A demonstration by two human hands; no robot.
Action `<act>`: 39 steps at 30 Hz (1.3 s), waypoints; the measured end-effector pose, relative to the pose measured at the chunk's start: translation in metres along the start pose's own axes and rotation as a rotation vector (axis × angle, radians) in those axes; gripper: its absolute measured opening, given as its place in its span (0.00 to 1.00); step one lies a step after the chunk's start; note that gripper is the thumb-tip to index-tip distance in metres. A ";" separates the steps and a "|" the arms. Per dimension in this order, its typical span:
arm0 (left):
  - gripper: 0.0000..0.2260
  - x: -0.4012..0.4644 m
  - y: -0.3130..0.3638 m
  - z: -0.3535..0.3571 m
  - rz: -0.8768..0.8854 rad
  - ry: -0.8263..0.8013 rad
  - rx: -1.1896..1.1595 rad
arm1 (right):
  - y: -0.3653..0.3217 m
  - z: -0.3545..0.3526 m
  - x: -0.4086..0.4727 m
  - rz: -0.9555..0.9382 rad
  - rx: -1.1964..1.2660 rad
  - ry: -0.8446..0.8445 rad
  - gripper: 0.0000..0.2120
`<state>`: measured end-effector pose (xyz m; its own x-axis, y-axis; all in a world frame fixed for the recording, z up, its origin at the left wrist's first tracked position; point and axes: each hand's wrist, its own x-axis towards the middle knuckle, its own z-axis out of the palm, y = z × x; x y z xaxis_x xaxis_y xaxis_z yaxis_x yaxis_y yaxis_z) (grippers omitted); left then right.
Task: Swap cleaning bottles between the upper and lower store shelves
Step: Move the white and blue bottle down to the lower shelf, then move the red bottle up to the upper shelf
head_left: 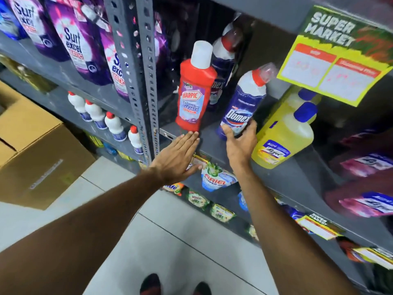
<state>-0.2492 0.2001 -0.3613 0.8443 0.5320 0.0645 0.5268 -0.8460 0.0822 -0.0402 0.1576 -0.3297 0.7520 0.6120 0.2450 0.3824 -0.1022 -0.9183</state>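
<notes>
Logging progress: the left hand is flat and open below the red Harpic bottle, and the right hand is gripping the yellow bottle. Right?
Not quite. In the head view the right hand grips the blue Domex bottle, not the yellow bottle beside it. The left hand is flat and open below the red Harpic bottle.

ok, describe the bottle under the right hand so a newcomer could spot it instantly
Find the yellow-green Super Market price sign at upper right. Lower left of it, on the grey shelf, the right hand grips a Domex bottle. Blue-and-white with a red neck, unlike the red Harpic and yellow bottles flanking it.
</notes>
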 end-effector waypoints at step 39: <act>0.41 -0.020 -0.017 -0.001 -0.103 -0.004 0.069 | -0.037 0.051 -0.029 -0.002 0.128 -0.265 0.31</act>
<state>-0.2754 0.2038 -0.3629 0.7854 0.6165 0.0550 0.6165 -0.7871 0.0193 -0.1038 0.1837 -0.3188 0.5787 0.7970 0.1728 0.3006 -0.0116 -0.9537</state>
